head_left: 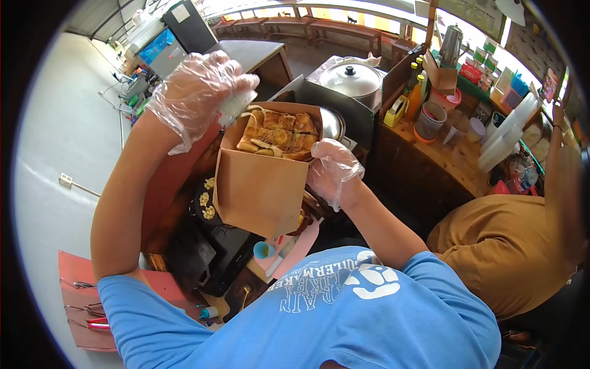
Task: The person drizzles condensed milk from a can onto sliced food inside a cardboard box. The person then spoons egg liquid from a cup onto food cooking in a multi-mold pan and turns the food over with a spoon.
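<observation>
An open brown cardboard food box [261, 187] is held up in front of me, its lid hanging down toward my chest. Golden-brown pieces of cut, filled fried pastry [279, 132] fill it. My right hand [335, 172], in a clear plastic glove, grips the box at its right side. Above the box's left corner is my left hand [200, 92], also gloved, its fingers curled around a small pale translucent thing [236, 109] that I cannot make out clearly. Below the box, a dark pan [200, 212] with small lumps of food is partly hidden.
A lidded steel pot [351, 80] stands beyond the box. On the right, a wooden counter [409, 147] carries bottles, tubs and stacked plastic containers. A person in a brown shirt [504, 246] is close on my right. A blue cup [263, 249] sits near my shirt; tongs [98, 323] hang lower left.
</observation>
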The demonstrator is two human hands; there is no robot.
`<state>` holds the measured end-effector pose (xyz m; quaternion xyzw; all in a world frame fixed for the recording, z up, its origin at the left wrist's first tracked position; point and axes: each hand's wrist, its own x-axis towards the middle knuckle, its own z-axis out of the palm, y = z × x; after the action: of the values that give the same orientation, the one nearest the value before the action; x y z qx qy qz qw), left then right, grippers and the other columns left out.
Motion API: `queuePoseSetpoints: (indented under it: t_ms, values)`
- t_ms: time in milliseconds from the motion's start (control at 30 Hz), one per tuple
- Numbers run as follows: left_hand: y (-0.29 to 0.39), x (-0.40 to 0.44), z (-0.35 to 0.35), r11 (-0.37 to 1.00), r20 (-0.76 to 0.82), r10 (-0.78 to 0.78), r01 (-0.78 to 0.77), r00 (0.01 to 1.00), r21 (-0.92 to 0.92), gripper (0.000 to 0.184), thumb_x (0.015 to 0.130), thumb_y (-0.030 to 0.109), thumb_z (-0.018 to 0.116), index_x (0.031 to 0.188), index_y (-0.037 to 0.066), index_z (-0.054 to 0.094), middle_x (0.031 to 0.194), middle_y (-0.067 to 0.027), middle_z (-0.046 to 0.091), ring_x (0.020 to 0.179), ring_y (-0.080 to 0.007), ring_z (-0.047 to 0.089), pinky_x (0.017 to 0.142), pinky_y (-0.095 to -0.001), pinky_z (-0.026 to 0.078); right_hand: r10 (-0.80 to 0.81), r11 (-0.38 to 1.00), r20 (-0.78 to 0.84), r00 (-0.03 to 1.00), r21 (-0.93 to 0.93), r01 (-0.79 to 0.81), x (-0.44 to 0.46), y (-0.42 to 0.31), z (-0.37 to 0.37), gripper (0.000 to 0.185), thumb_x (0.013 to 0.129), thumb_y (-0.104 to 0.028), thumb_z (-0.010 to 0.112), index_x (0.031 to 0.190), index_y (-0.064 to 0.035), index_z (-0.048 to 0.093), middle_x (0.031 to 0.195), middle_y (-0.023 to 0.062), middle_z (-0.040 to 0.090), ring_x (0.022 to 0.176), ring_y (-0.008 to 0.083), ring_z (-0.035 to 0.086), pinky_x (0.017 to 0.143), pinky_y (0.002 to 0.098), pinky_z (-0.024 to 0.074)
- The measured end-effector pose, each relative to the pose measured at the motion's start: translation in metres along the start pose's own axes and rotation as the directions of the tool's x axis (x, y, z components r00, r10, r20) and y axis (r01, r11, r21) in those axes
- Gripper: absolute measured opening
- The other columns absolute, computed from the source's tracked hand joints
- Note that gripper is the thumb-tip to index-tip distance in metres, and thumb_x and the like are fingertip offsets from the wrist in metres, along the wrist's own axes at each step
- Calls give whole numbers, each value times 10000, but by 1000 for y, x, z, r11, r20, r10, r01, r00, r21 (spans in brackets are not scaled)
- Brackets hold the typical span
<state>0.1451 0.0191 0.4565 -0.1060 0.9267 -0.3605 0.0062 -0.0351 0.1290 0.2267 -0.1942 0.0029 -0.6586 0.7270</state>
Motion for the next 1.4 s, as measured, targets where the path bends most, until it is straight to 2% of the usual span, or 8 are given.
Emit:
queuePoseSetpoints:
  t_ms: [67,200,733,900,1033,1100,1267,1400]
  values:
    - [1,0,3,999,117,-3,-3,993,50,537,814,93,747,1331,162,619,1234,-82,652,1258,-294,583,1035,-430,462,-22,1000,56,998,-11,22,0,-1,6,647,881,-77,581,1469,138,420,1476,280,546,1342,367,578,1199,476,425]
    - [-9,-5,3,998,-2,-45,45,999,49,571,813,98,758,1357,185,607,1245,-80,649,1269,-288,578,1067,-430,447,10,999,23,1000,-38,-9,-4,-1,8,657,877,-81,583,1478,123,414,1485,270,538,1339,363,580,1190,475,435]
    - [-20,-8,19,998,124,-57,55,991,16,605,792,53,745,1364,182,593,1255,-90,641,1291,-298,563,1085,-437,429,-10,1000,-26,1000,-29,10,7,5,3,630,878,-70,582,1458,127,436,1458,273,561,1323,375,591,1183,481,447]
    - [-28,-10,14,996,-35,-63,65,997,61,560,811,101,761,1347,180,616,1268,-93,648,1273,-300,578,1094,-436,427,-17,999,-49,999,-37,15,5,6,7,605,879,-53,570,1436,147,445,1442,292,564,1278,388,623,1133,490,501]
    - [-28,0,15,997,28,-39,37,999,74,573,819,119,765,1367,188,613,1256,-94,654,1275,-297,579,1091,-447,429,-1,1000,-75,997,-14,0,8,4,5,612,871,-36,568,1441,144,441,1437,283,570,1299,388,609,1162,493,473]
    - [-31,6,11,998,-87,-8,13,996,55,589,826,118,767,1387,194,603,1294,-91,649,1307,-298,567,1110,-452,422,36,999,-25,999,19,-36,9,4,3,641,857,-28,573,1461,129,425,1451,275,561,1328,390,586,1191,496,441]
    - [-22,15,-3,994,-31,-42,44,999,96,586,838,103,770,1390,198,597,1350,-91,650,1338,-307,558,1148,-453,404,53,999,-34,998,-3,-53,13,8,0,563,876,-73,592,1411,68,489,1428,213,591,1321,342,594,1180,461,452]
    - [-13,31,-22,989,-125,11,8,992,147,572,842,68,765,1374,208,610,1364,-88,652,1344,-309,565,1154,-457,409,57,998,-29,998,-4,-57,14,8,-3,564,876,-72,593,1408,80,483,1428,228,586,1321,355,592,1182,469,451]
